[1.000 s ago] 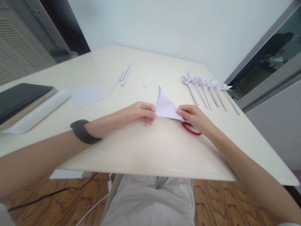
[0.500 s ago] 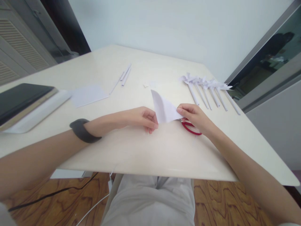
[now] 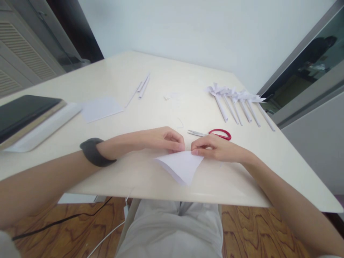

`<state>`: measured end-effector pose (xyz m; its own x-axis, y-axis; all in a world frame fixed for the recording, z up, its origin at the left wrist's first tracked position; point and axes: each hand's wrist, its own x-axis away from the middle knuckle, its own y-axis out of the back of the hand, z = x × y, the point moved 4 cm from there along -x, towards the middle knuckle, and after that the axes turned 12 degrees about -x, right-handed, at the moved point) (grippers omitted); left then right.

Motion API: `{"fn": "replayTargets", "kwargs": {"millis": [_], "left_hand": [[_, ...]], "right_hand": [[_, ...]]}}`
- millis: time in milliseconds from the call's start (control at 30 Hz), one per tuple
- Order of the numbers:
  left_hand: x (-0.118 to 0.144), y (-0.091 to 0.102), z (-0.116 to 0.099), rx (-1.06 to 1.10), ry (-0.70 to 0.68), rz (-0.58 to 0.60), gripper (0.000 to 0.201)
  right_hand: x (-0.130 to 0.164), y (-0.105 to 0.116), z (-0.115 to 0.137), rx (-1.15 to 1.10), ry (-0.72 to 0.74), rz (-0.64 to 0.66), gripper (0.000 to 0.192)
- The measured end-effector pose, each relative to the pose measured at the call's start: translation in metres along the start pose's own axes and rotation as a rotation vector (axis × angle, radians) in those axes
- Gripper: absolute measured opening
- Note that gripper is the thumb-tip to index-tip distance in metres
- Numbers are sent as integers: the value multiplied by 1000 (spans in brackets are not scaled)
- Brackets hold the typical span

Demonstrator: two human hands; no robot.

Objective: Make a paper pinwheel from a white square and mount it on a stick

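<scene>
A white paper folded into a triangle (image 3: 180, 166) lies flat on the cream table (image 3: 150, 179), its tip pointing toward me. My left hand (image 3: 161, 139) pinches its far edge from the left. My right hand (image 3: 212, 147) pinches the same edge from the right, fingertips nearly meeting those of the left. Red-handled scissors (image 3: 212, 133) lie on the table just beyond my right hand, untouched.
A row of several rolled paper sticks with folded tops (image 3: 238, 104) lies at the right rear. Thin paper rolls (image 3: 141, 87) and a flat white sheet (image 3: 100, 108) sit farther left. A dark notebook on a white pad (image 3: 25, 118) lies at the left edge.
The folded paper stood up between my hands over the scissors; now both hands have brought it nearer to me and laid it flat, which uncovers the scissors.
</scene>
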<state>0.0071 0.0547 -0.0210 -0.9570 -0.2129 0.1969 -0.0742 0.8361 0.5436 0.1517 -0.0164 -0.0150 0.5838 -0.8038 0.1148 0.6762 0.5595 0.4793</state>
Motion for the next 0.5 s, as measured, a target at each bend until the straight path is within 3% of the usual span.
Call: {"fn": "replayTargets", "kwargs": {"millis": [333,500], "left_hand": [[0,-9,2,-18,6,-36,9],[-1,-11,3,35,38,-42,14]], "right_hand": [[-5,-8,1,48,23,-38,30],[-6,-9,0,-7,18,-30,31]]}}
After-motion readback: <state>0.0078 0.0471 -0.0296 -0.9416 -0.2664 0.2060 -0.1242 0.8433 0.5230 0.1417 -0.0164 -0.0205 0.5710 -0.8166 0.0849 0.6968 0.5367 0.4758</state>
